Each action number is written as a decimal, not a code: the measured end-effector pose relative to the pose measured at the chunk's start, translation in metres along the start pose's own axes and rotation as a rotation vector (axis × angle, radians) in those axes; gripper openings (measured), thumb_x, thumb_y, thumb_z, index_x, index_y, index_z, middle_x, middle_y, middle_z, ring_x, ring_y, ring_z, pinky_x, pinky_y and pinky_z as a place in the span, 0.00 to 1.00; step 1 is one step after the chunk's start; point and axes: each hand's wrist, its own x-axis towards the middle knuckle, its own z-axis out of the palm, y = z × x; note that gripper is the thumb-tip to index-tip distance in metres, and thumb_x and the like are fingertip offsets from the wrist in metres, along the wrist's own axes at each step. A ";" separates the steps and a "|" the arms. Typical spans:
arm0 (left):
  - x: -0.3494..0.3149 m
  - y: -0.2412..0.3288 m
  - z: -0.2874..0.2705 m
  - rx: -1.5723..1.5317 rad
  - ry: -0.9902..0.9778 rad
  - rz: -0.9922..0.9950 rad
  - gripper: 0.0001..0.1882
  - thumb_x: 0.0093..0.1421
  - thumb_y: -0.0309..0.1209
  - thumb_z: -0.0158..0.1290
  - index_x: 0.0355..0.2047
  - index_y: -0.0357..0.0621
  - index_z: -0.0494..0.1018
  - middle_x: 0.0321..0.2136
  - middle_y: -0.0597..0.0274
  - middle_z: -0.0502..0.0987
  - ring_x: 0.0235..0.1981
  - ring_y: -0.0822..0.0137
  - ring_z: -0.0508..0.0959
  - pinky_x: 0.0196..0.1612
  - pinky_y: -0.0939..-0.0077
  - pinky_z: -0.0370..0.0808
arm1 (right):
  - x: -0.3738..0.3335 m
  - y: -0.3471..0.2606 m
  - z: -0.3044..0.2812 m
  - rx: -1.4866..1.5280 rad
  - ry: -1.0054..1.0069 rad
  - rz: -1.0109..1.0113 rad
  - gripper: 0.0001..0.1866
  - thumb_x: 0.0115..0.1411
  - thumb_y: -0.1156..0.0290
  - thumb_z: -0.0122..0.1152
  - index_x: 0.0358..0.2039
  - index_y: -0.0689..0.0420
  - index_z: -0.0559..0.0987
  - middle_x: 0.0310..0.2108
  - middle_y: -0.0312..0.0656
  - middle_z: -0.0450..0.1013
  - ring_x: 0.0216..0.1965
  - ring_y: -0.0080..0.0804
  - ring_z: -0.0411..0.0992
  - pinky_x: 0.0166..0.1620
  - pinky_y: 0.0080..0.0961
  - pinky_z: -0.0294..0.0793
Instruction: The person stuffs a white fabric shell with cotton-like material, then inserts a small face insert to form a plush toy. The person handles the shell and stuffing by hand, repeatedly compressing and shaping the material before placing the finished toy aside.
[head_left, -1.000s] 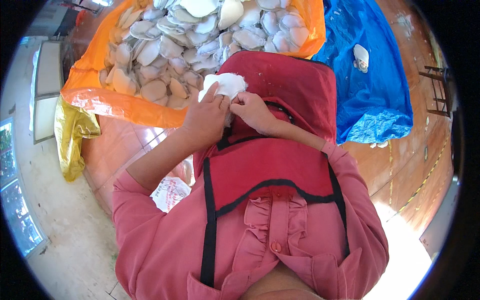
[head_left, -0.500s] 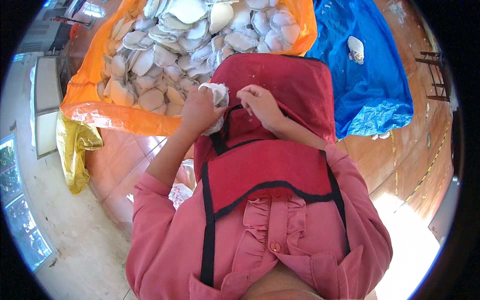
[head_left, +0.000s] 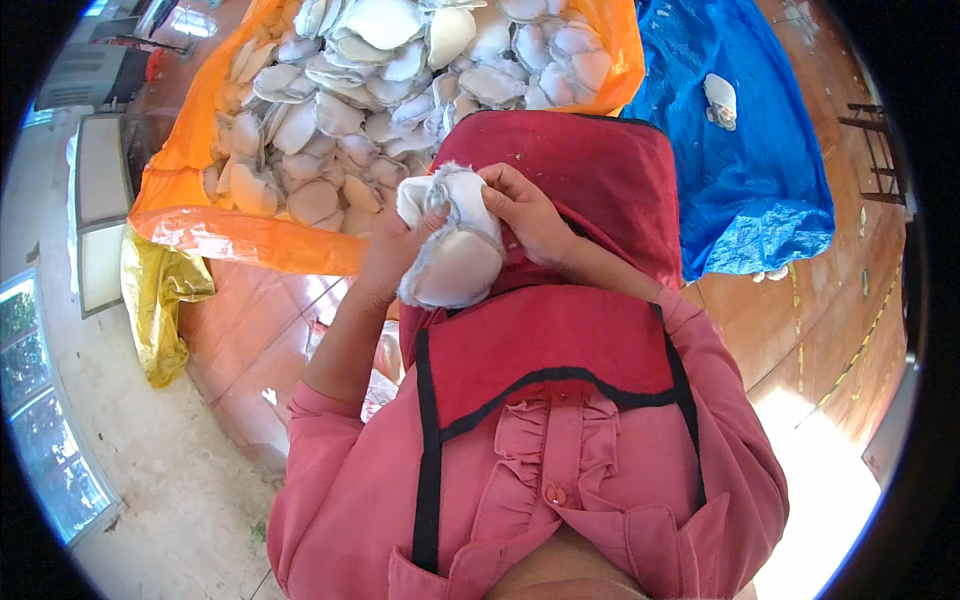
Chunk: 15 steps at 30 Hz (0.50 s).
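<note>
Over my lap I hold a white padded fabric piece [head_left: 458, 268] with grey fuzzy edges. It has two rounded lobes, the lower one smooth and turned up. My left hand [head_left: 392, 248] is closed on its left side, the thumb lying across the middle between the lobes. At the upper right edge, my right hand [head_left: 530, 212] pinches the same piece between thumb and fingers. Part of the left fingers is hidden behind it. Beneath both hands lies a red apron [head_left: 600, 190] with black trim.
Ahead, an open orange sack [head_left: 260, 240] holds a heap of similar white pieces [head_left: 340, 115]. A blue sheet [head_left: 740, 170] lies at the right with one white piece [head_left: 720, 101] on it. A yellow sack [head_left: 155, 310] is by the wall at left.
The white piece has come up and toward the right, its smooth lobe now showing. My right hand, apart from it before, has closed on its edge.
</note>
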 end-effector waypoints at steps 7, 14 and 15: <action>-0.012 0.006 0.017 -0.287 -0.066 -0.187 0.24 0.62 0.34 0.57 0.56 0.40 0.67 0.47 0.63 0.75 0.47 0.69 0.75 0.51 0.72 0.72 | -0.010 0.016 -0.001 0.176 0.009 -0.023 0.04 0.67 0.69 0.53 0.38 0.55 0.73 0.35 0.28 0.70 0.37 0.16 0.65 0.43 0.17 0.68; -0.033 0.006 0.021 -0.543 -0.127 -0.325 0.26 0.62 0.35 0.58 0.57 0.39 0.65 0.48 0.62 0.75 0.48 0.69 0.75 0.53 0.71 0.72 | -0.001 0.026 -0.014 0.167 0.112 -0.115 0.04 0.67 0.71 0.54 0.34 0.55 0.74 0.34 0.28 0.69 0.36 0.14 0.65 0.41 0.16 0.67; -0.032 0.002 0.023 -0.500 -0.142 -0.264 0.27 0.61 0.36 0.59 0.57 0.39 0.65 0.48 0.62 0.75 0.48 0.69 0.75 0.53 0.71 0.71 | -0.002 0.028 -0.015 0.177 0.112 -0.092 0.04 0.67 0.71 0.53 0.35 0.55 0.74 0.34 0.28 0.69 0.35 0.14 0.65 0.41 0.16 0.67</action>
